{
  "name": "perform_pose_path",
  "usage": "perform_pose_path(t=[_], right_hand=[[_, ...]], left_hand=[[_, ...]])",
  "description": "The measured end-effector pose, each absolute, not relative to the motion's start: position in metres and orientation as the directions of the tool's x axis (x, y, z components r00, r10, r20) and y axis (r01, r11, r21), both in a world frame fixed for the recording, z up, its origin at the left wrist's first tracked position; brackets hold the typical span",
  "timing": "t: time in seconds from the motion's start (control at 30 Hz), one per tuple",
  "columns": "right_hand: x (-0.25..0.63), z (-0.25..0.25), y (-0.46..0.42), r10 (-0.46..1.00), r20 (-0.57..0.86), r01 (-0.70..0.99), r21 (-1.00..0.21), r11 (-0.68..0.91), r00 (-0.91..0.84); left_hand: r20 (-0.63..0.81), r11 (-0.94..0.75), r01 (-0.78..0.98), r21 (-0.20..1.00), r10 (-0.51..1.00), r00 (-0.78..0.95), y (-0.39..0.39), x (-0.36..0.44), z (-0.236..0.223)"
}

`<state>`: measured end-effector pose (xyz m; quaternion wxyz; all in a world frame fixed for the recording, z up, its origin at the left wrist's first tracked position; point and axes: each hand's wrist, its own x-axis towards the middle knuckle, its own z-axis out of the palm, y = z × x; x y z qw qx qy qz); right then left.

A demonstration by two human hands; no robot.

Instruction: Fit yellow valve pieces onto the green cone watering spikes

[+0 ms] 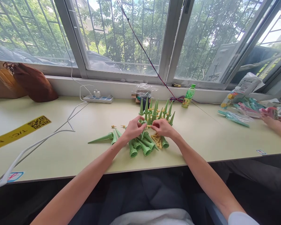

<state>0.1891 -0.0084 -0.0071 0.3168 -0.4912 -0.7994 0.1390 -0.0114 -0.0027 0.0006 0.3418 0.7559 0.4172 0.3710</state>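
Note:
My left hand (pixel 134 128) is closed around a green plastic spike (pixel 143 133), held tip down with its wide end up. Close beside it, my right hand (pixel 164 127) pinches a small yellow plastic piece (pixel 149 126) that reaches to the spike's upper end; whether it sits inside cannot be told. Below my hands lie several loose green spikes (pixel 146 150) with hollow, ridged ends. A heap of yellow pieces (pixel 157 140) is under my right hand. Behind my hands, several spikes (pixel 155 107) stand point up, with yellow pieces on their sides.
Two small yellow pieces (pixel 113 126) lie left of my hands. At the back are a power strip (pixel 98 99), a small box (pixel 140 95) and a green bottle (pixel 188 96). Another person's hand (pixel 271 120) is at the far right, near plastic-wrapped items (pixel 245 107). A white cable (pixel 44 137) crosses the left.

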Motion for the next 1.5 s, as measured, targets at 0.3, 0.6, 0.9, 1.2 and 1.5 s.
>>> perform_pose_path(t=[0.3, 0.6, 0.9, 1.2, 1.5], right_hand=[[0.19, -0.007, -0.01, 0.86, 0.285, 0.702, -0.496, 0.51, -0.423], [0.191, -0.008, -0.009, 0.862, 0.285, 0.693, -0.513, 0.507, -0.42], [0.195, -0.002, -0.011, 0.848, 0.22, 0.614, -0.605, 0.507, -0.483], [0.2, -0.005, -0.005, 0.885, 0.321, 0.731, -0.502, 0.462, -0.338], [0.204, -0.006, -0.002, 0.915, 0.382, 0.838, -0.451, 0.307, -0.13]], left_hand=[[0.341, -0.495, 0.597, 0.632, 0.869, 0.359, 0.005, -0.013, -0.009], [0.351, -0.521, 0.672, 0.527, 0.853, 0.386, 0.008, -0.015, -0.013], [0.409, -0.522, 0.635, 0.569, 0.85, 0.333, 0.006, -0.014, -0.011], [0.482, -0.545, 0.569, 0.615, 0.832, 0.276, 0.004, -0.014, -0.009], [0.499, -0.559, 0.572, 0.601, 0.821, 0.278, 0.005, -0.014, -0.008]])
